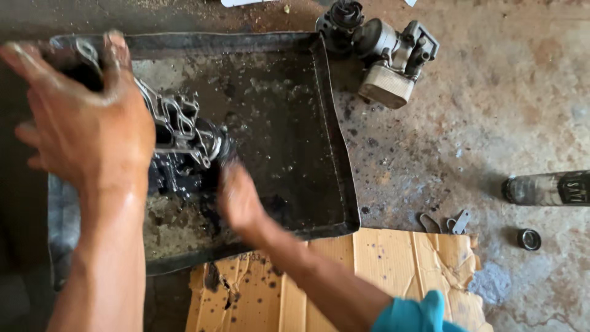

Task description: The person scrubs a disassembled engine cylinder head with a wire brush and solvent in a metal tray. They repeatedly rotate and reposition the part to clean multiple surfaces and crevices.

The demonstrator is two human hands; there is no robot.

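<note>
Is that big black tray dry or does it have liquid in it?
Wet. The black tray holds a shallow film of dark, oily liquid with bubbles and shine on its floor, where the left hand holds a metal part.

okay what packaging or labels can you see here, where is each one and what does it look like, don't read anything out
Cardboard: flattened tan sheet on the floor below the tray, oil-spotted, torn at its right edge, small dark print near the tray.
Bottle: lying on its side at the right edge, dark and grimy, with a black label bearing pale lettering.
Cap: small, round, dark, on the floor just below the bottle.
</note>
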